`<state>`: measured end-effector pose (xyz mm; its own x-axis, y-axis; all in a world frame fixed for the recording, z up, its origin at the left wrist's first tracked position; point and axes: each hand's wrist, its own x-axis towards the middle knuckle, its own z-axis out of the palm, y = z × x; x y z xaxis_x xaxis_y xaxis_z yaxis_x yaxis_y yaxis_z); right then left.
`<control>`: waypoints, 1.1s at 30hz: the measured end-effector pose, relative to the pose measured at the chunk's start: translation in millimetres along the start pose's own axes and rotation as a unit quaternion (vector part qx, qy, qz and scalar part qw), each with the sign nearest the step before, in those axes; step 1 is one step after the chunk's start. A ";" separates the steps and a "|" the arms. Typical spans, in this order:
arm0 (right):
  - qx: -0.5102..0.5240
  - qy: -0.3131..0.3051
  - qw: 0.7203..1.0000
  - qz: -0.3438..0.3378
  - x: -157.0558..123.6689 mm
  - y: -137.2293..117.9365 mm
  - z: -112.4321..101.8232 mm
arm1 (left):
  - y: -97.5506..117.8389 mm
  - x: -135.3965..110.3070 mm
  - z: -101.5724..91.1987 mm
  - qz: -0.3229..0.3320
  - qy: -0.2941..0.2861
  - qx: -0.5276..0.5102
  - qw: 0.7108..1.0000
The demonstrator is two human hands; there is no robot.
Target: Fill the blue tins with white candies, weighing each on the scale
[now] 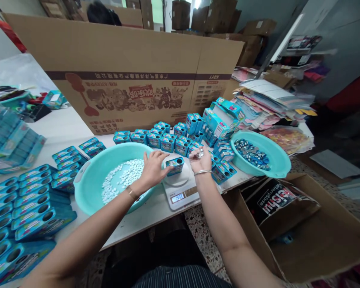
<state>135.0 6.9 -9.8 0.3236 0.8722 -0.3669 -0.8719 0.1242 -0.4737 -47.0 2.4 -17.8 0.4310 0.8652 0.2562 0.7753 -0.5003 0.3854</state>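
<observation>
A small blue tin [175, 165] lies on a white kitchen scale [180, 191] whose display is lit. My left hand [152, 168] rests against the tin's left side, fingers closed on it, beside a teal basin [87, 188] holding several white tablets [122, 179]. My right hand [201, 159] hovers just right of the tin, cupped and closed on a few white tablets.
Many blue tins [165, 140] stand in rows behind the scale and lie stacked at left [30, 200]. A second teal basin [273, 168] at right holds dark round caps. A big cardboard sheet [123, 72] stands behind; an open carton [303, 232] sits on the floor at right.
</observation>
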 end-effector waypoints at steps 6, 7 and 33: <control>-0.034 0.023 0.999 -0.028 4.6 28.6 19.5 | 16.3 14.9 24.0 -0.010 -0.052 -0.015 0.998; -0.040 0.024 0.998 -0.035 5.1 31.1 19.3 | 16.6 15.8 25.9 -0.013 -0.054 -0.012 0.998; 0.092 -0.055 0.993 -0.044 0.6 -58.6 -31.1 | -12.9 -8.5 -5.0 -0.015 0.010 -0.002 1.000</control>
<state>197.8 -14.5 -7.2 0.3671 0.8998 -0.2357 -0.8983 0.2772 -0.3409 -62.9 1.3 -20.4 0.3983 0.8787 0.2630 0.7859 -0.4748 0.3962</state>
